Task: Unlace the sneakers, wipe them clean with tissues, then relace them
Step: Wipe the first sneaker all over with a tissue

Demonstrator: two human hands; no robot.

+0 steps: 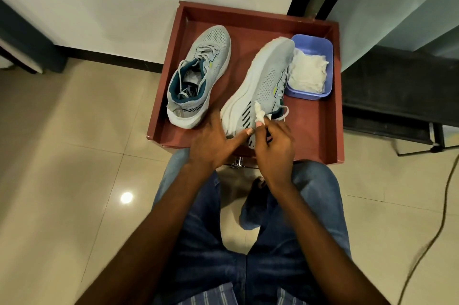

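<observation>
Two grey sneakers lie in a red-brown tray (pixel 315 131). The left sneaker (pixel 198 74) stands upright, its laces loose and tucked into the opening. The right sneaker (pixel 260 83) is tipped on its side, white sole facing left. My left hand (pixel 213 143) holds its heel, fingers around the sole and thumb stretched along the heel. My right hand (pixel 273 148) pinches a small white tissue wad (pixel 258 112) against the heel's side. A loose lace end (pixel 285 111) trails from this shoe.
A purple plastic tub (pixel 325 49) of crumpled white tissues sits in the tray's far right corner. The tray rests on tiled floor by a white wall. Dark furniture stands at the right, a cable runs along the right floor, and my knees in jeans are below the tray.
</observation>
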